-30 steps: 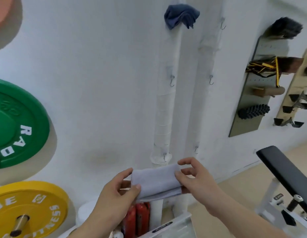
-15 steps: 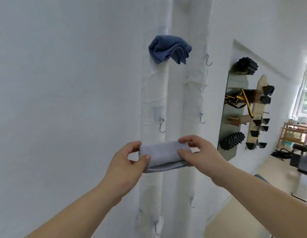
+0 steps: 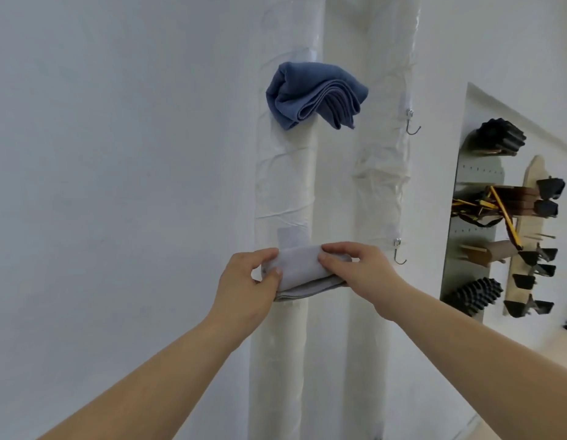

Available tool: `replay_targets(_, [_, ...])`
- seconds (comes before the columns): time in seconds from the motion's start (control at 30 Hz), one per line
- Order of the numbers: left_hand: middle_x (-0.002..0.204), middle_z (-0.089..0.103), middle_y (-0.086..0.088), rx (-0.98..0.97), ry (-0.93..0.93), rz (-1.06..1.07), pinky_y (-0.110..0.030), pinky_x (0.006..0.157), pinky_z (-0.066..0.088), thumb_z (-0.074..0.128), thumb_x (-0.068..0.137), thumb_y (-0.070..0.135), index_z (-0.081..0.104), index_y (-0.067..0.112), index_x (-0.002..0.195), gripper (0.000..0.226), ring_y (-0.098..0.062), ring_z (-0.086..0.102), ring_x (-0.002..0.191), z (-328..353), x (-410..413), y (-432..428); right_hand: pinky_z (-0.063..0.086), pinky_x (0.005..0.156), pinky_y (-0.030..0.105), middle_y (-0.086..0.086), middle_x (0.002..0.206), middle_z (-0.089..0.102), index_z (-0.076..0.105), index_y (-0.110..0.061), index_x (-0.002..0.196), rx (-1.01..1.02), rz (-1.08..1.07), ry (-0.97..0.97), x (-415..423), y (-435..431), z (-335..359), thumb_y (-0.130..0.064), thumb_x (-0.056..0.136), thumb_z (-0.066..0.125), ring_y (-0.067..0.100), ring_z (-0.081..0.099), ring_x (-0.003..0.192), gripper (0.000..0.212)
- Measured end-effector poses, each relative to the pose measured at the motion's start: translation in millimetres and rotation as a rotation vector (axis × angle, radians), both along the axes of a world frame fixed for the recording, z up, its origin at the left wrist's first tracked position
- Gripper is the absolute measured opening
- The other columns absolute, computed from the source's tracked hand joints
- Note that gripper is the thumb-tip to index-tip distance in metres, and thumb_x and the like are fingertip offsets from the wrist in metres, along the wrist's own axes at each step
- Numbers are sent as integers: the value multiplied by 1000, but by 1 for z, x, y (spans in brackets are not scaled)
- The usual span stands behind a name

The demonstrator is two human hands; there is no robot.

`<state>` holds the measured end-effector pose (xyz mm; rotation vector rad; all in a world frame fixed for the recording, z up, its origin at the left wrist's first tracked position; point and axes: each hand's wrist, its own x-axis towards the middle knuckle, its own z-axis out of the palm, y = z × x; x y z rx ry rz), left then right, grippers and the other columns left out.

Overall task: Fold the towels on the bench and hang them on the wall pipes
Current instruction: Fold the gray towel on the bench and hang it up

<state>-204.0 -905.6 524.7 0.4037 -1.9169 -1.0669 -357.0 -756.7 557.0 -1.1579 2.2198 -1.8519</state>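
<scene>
Grey towel [image 3: 302,271], folded into a thick flat pad, is being held level in front of the left pipe [image 3: 285,185], just below a pale adhesive patch [image 3: 290,238] stuck on that pipe; whether the cloth is touching the pipe cannot be told. The left grip [image 3: 244,287] is pinching the towel's left end, thumb on the near face and curled fingers wrapping behind. The right grip [image 3: 361,271] is clamping the right end, its fingers bending over the top edge and the palm covering the far right corner. Both forearms are reaching up and forward from the near bottom corners, the wrists roughly level with each other and the backs of the hands facing the camera. Higher on the left pipe a blue towel [image 3: 313,96] is hanging in a folded bundle, its layered edges drooping to the right. The right pipe [image 3: 380,185] is standing just beside the left one, wrapped in the same white film, and is carrying two bare metal hooks: an upper hook [image 3: 412,127] and a lower hook [image 3: 399,255], the lower one near the right grip. Far to the right a grey pegboard [image 3: 475,176] is holding black ribbed rollers [image 3: 475,293] and a tangle of yellow and black bands [image 3: 478,206], with a wooden board [image 3: 529,179] of black clips hanging beside it. A white wall [image 3: 117,154] is filling the left side.
</scene>
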Motion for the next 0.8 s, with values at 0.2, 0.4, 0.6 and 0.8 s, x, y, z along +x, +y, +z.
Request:
replay_targets(0.2, [119,57,17,-71,-12,67,-6,72,50,64,96,31,68,36,125,30,0,68,79,-23,-18,3,57,70,30,-4,76,75,81,-22,88,146,10,70,-23,-15,-14,-27,91,64,15,65,67,19])
replay_targets(0.4, [132,53,12,-338,-207,192,-9,87,41,60,96,37,69,30,128,33,3,57,106,-28,-17,2,45,60,27,2,63,58,69,-12,65,260,84,149,-27,-14,-14,-36,91,61,15,51,59,36])
replay_targets(0.6, [127,65,5,-837,-162,172,-30,87,54,45,94,20,71,23,110,30,-22,61,108,-18,-15,13,50,83,27,-8,95,68,77,-21,86,237,-90,616,-22,-22,-10,-36,87,69,13,65,91,17])
replay_targets(0.8, [152,48,15,-690,-249,105,-7,108,20,47,103,31,55,32,144,41,-7,43,136,-28,-10,13,53,79,26,-11,88,76,76,-33,100,187,-52,550,-10,-17,-23,-30,94,57,9,68,83,19])
